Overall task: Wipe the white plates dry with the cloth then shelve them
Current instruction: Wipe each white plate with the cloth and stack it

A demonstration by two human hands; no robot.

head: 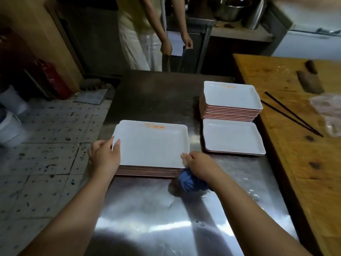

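Holding now: we've got the top plate (151,145) at both ends, sitting on the near stack (147,171) w/ its far edge a bit askew from the plates under it.
Top plate: white, rectangular, orange print at far rim; whether it's wet or dry we can't tell.
Left hand (104,154): thumb over the plate's left rim, fingers curled round the edge, so gripping it.
Right hand (198,164): fingertips pinch the plate's near right corner; same hand has the blue cloth (191,182) bunched under the palm, cloth touching the bench (147,209) just beside the stack.
Done so far (our guess): taller stack (230,106) at far right and the low pile (233,137) in front of it may be wiped ones, but we can't tell which pile is which.
Left to do: near stack looks many plates deep, approx. half the job or more; no shelving visible yet, no shelf in view.
Bench: steel, w/ some water drops near the right forearm.
Further out: wooden block (295,108) to the right w/ cleaver (310,80) and chopsticks (291,113); another person (144,34) standing past the bench's far end.
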